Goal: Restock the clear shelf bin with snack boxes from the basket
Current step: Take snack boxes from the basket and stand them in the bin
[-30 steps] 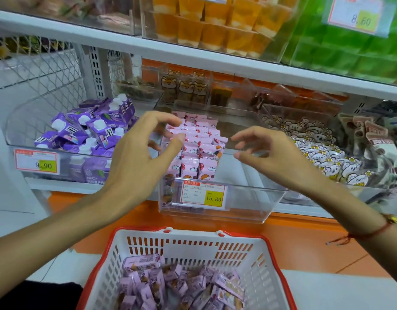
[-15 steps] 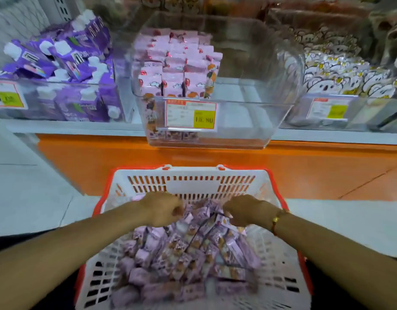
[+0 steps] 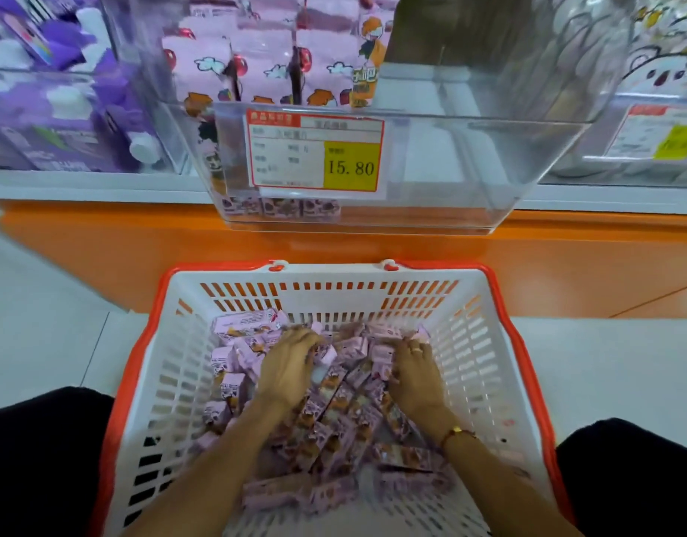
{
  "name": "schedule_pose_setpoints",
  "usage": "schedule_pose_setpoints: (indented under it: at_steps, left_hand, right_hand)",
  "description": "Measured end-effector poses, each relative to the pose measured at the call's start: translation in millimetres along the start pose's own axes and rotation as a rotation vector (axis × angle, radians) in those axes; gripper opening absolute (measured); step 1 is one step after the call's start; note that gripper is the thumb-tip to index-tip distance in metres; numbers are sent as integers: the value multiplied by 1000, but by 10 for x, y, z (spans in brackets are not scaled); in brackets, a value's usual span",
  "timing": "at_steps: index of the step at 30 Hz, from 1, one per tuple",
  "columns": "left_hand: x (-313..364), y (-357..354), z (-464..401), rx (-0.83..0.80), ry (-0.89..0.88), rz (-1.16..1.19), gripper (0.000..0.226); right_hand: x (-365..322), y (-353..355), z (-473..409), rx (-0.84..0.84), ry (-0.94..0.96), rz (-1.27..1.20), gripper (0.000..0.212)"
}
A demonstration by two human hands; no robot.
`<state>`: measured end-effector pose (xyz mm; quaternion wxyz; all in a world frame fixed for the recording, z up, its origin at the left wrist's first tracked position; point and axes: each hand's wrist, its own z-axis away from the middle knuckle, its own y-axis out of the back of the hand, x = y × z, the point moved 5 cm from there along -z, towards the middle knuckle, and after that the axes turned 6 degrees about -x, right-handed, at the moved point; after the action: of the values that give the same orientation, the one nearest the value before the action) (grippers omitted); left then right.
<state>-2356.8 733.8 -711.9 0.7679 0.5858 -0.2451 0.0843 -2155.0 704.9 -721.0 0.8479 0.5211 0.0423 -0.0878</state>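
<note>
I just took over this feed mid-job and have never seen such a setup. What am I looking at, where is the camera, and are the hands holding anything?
There is no machine: a person wears one camera on the head, looking down. Both bare hands are in the white basket with the red rim, among loose pink snack boxes. The left hand and right hand curl into the pile, apparently gathering boxes; the exact grip is blurred. Above stands the clear shelf bin, with boxes on its left side only, and a price tag reading 15.80.
</note>
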Motion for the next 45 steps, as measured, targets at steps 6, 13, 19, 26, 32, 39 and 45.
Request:
schedule_pose_setpoints:
  at_steps: [6, 13, 19, 26, 32, 39, 45]
  left_hand:
    - [87, -181, -181, -246, -115, -324, 56]
    - [143, -283, -265, -215, -13, -363, 58]
    - [178, -340, -343, -186, 5, -283, 52]
    - [120, 160, -13, 32, 133, 465, 38]
    - [71, 352, 313, -88, 638, 1250, 67]
    - [559, 930, 560, -469, 428, 1432, 40]
    - [997, 1992, 869, -556, 205, 1064, 37]
  right_hand:
    - [-47, 25, 60, 35, 89, 188, 63]
    - [-10, 4, 12, -57, 80, 272, 72]
    - [16, 306, 88, 118, 126, -188, 57]
    - [-77, 450, 185, -174, -59, -1166, 15]
    - [-392, 664, 398, -365, 8, -1112, 20]
    - [-619, 1263, 650, -432, 253, -697, 49]
    - [-614, 2084, 962, -328, 355, -716, 39]
